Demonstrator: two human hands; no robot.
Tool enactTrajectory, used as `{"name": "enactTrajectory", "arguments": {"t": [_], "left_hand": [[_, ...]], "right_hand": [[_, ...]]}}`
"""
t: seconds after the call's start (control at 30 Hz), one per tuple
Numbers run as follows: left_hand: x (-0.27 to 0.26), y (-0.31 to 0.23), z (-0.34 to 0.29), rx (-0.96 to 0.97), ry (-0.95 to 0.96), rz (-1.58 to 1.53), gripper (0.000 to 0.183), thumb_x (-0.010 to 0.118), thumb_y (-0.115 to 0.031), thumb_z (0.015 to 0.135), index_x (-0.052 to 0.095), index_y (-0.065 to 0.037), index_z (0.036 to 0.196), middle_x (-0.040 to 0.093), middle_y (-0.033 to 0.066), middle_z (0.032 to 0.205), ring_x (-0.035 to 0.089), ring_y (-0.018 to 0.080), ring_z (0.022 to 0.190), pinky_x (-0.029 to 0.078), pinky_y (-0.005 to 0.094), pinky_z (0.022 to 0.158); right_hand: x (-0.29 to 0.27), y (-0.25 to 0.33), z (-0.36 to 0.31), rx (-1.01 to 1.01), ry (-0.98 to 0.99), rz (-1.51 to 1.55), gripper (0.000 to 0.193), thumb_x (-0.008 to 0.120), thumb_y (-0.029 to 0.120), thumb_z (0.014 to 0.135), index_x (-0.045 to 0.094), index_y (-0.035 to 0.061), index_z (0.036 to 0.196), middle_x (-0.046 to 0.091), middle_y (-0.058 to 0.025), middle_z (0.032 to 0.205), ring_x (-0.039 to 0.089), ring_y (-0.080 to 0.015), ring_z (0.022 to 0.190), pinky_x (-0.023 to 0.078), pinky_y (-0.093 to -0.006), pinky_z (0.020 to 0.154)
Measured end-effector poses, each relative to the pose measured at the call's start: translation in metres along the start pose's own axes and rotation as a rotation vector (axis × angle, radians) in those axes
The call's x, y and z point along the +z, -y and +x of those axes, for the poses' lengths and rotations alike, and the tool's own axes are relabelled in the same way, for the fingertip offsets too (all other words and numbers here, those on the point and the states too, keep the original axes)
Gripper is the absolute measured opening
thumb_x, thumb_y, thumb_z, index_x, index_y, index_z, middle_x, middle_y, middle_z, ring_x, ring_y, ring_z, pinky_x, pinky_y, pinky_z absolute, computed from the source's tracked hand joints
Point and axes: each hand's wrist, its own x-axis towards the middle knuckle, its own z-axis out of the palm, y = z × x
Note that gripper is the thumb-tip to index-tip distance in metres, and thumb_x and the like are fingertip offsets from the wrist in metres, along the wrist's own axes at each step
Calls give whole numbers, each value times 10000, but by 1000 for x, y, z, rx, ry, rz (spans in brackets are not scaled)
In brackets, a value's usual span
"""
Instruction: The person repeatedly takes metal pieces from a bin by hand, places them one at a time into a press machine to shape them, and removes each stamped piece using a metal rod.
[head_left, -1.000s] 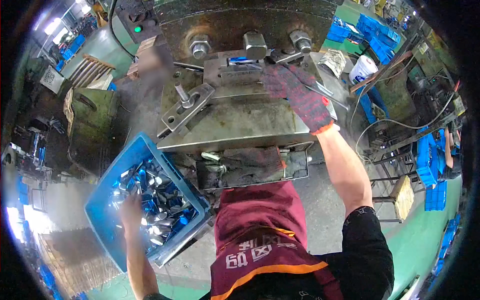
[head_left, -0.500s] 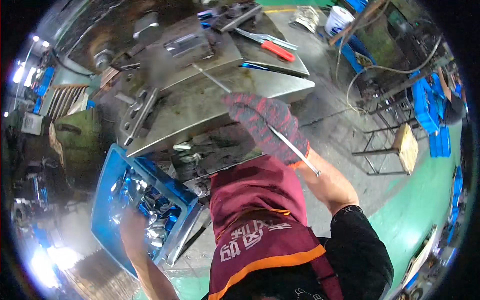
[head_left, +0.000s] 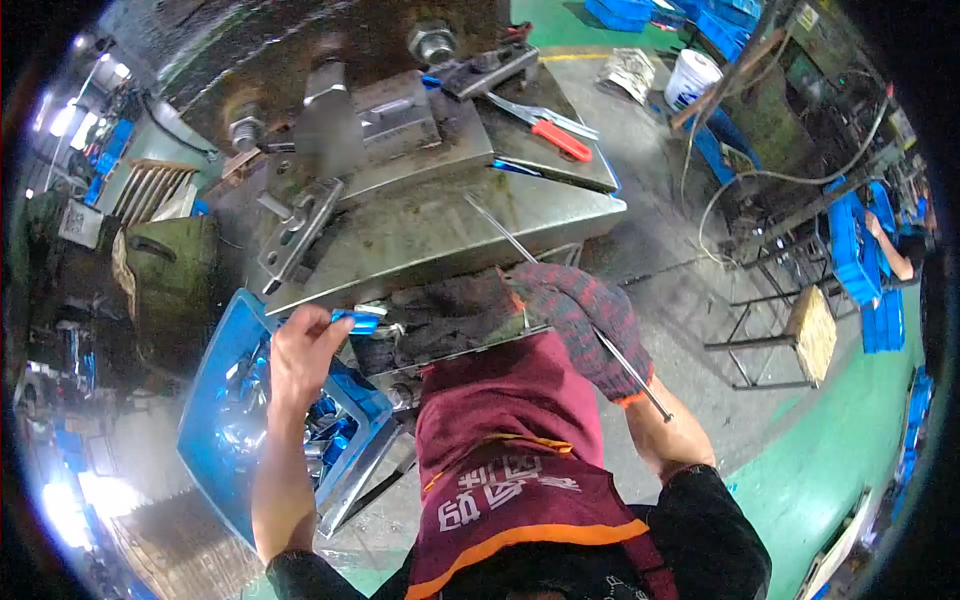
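Blue part (head_left: 366,323) is pinched between the thumb and fingers of the bare left hand (head_left: 302,352), held just above the left end of a tray (head_left: 462,354), near the front edge of a steel plate (head_left: 420,225). The grip is narrow, and the part's far end sticks out to the right.

Below the left forearm is a blue crate (head_left: 208,375) with a heap of shiny silver and blue pieces (head_left: 335,440) inside. A dark glove (head_left: 440,312) lies in the tray, its orange cuff toward the right hand.

The right hand (head_left: 575,315), in a grey-and-red knit glove, is closed around a thin metal rod (head_left: 636,376). One end of the rod points up over the plate; the other passes the wrist and crosses the forearm. The right hand is near the tray's right end, in front of a maroon apron (head_left: 515,400).

Behind the plate is a die block (head_left: 400,118), with pliers (head_left: 562,140) with a red handle to its right. A slotted clamp (head_left: 300,238) sits at the plate's left side. Farther right are a white bucket (head_left: 693,78), a stool (head_left: 815,335) and, near the rim, a co-worker's arm (head_left: 892,248) beside blue crates (head_left: 848,262).
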Motion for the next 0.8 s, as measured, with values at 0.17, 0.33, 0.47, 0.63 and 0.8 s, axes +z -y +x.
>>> {"name": "enactTrajectory", "arguments": {"t": [0.17,0.33,0.47,0.63,0.8], "left_hand": [[0,-30,50,-162,-83,-427,223,691,-202,856,630,4,918,627,44,698,569,94,567,463,241,511],[27,-42,121,-53,-24,-1043,382,704,-150,846,560,44,1142,657,90,917,633,159,726,539,302,617],[46,-64,174,-74,-18,-1153,341,681,-75,846,550,54,1134,660,131,922,646,197,760,559,331,672],[59,-68,183,-56,-116,-1323,309,612,-34,881,523,78,1155,647,177,966,654,235,809,569,361,734],[48,-45,109,68,-168,-1224,333,567,-52,901,509,71,1205,625,179,1058,646,246,883,564,355,765]], "right_hand": [[-6,1,-3,97,31,8,255,561,107,911,611,33,1149,659,-159,1018,648,-292,924,513,-364,774],[0,1,0,238,94,17,273,528,126,910,606,30,1153,669,-132,1035,639,-246,955,493,-336,839],[1,3,-2,161,119,-11,215,510,105,933,610,12,1100,636,-150,1090,640,-267,945,495,-343,837],[1,2,-13,-101,123,-302,211,502,83,929,603,2,1095,645,-144,1074,639,-255,938,496,-339,827],[8,9,-16,295,44,29,239,494,78,921,589,-1,1126,661,-143,1049,640,-271,932,499,-341,814]]}}
